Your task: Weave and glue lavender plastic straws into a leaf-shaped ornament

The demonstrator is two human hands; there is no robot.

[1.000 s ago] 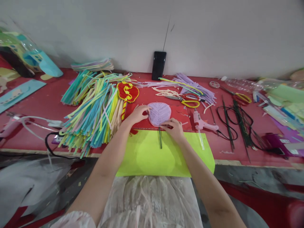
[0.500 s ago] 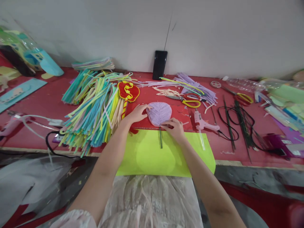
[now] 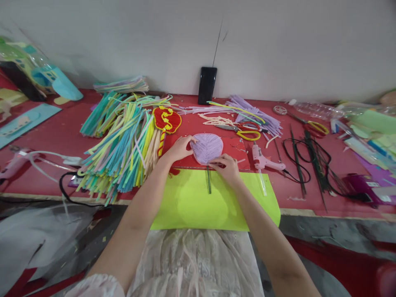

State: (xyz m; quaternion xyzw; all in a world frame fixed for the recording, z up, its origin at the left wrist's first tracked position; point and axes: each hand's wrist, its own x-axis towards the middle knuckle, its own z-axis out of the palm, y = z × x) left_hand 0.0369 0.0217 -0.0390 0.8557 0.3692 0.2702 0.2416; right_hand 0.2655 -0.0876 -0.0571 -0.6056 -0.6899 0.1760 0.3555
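A purple leaf-shaped piece [image 3: 207,147] made of pipe cleaners lies on a red sheet [image 3: 239,153]. My left hand [image 3: 179,149] grips its left edge, thumb and fingers closed on the rim. My right hand [image 3: 228,167] is curled over its lower edge, fingers pressed together where a dark green wire stem [image 3: 209,182] comes out. The stem lies across a lime-green sheet [image 3: 247,206] at the table's front edge.
A big heap of coloured pipe cleaners [image 3: 120,144] and a red-and-yellow ornament [image 3: 167,119] lie left. Right of the leaf are a pink glue gun [image 3: 262,160], yellow-handled scissors [image 3: 247,134], purple pipe cleaners [image 3: 256,111] and dark wires [image 3: 306,161]. A black phone [image 3: 207,85] leans on the wall.
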